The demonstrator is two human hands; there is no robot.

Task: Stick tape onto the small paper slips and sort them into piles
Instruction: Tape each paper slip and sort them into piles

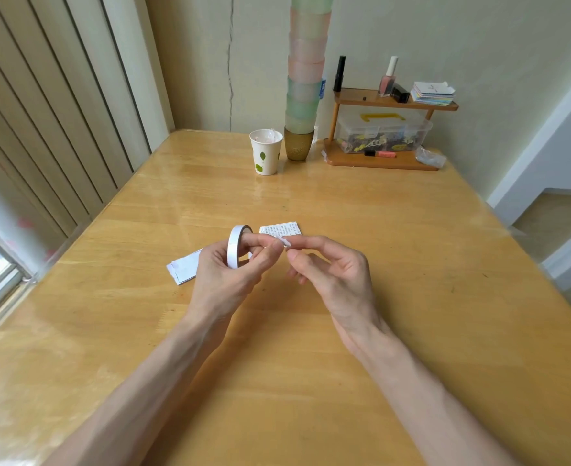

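Paper slips (183, 268), white and apparently blank: a small pile lying flat on the table (428, 237) at the left. Its right part is hidden behind the left hand (223, 274), so no count is possible.

Left hand grips the tape roll (238, 245), held on edge above the table, with one finger through the core and the thumb curled against the outside. Likely reason: the roll can turn on the finger while tape is drawn off.

Tape end (286, 242): a short whitish tab between the two hands. Whether it is already torn from the roll is too small to tell.

Printed slip (281, 229) lies alone just beyond the fingertips, apart from the left pile, with its near edge covered by fingers. Judged to be the next piece to take tape, or the start of a second pile. The print is unreadable.

Right hand (331, 274) pinches the tape end between thumb and forefinger, other fingers loosely curled beneath. The grip suits pulling or tearing.

Far edge of the table: paper cup (266, 153) with something pale inside, unclear what. A tall stack of tinted cups (306, 79) is cut off at the top of the view.
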